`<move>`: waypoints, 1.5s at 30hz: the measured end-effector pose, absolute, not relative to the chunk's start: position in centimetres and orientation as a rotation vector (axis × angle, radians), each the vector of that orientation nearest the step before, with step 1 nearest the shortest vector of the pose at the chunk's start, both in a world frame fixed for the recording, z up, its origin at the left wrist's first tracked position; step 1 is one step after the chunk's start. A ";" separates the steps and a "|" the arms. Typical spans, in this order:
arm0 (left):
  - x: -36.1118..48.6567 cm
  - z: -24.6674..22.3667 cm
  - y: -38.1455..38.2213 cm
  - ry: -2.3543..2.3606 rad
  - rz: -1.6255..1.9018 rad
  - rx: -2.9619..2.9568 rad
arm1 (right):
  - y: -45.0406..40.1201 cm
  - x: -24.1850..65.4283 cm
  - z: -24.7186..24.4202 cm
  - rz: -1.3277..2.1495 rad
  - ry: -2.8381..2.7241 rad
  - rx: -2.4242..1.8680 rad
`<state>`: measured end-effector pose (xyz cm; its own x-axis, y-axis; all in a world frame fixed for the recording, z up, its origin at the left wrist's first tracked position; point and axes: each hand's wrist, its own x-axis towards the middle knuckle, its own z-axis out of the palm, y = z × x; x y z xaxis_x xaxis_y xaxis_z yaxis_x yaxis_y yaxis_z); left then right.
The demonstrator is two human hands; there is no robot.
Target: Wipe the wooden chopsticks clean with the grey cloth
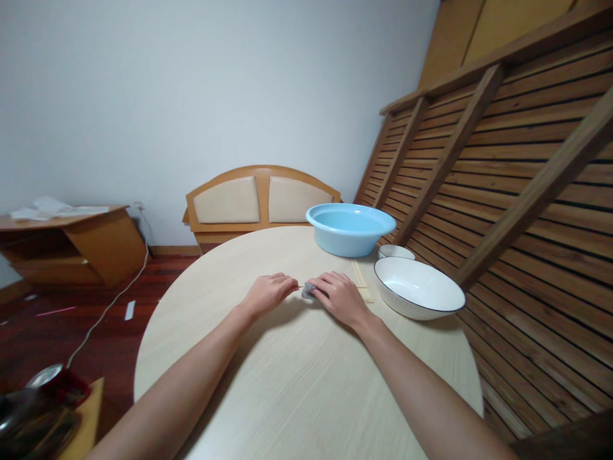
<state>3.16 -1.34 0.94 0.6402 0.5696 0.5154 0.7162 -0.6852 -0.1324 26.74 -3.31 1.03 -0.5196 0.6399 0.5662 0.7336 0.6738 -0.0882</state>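
Observation:
My left hand (pixel 272 294) pinches one end of a thin wooden chopstick (pixel 301 287) above the round table. A small grey cloth (pixel 307 291) is bunched around the stick, gripped in the fingers of my right hand (pixel 338 295). The far end of the stick shows just right of that hand. Beyond it, a few pale chopsticks (pixel 357 273) lie on the tabletop, partly hidden by my right hand. To their right stands a large white bowl (pixel 419 291) with a dark rim.
A light blue basin (pixel 350 233) stands at the table's back right, with a smaller white bowl (pixel 396 252) beside it. Slatted wood panels (pixel 479 185) lean along the right. Behind the round table (pixel 287 396) is a padded headboard (pixel 263 198). A cable (pixel 112 299) crosses the floor at left.

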 end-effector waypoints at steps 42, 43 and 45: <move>4.1 0.7 -1.6 -1.363 -0.517 -2.717 | -3.3 26.8 1.3 -0.235 -2.359 -1.047; 4.0 0.8 -1.5 -1.368 -0.522 -2.712 | -3.3 27.0 1.3 -0.232 -2.351 -1.052; 3.5 1.2 -1.4 -1.397 -0.532 -2.699 | -3.1 27.4 1.4 -0.220 -2.326 -1.071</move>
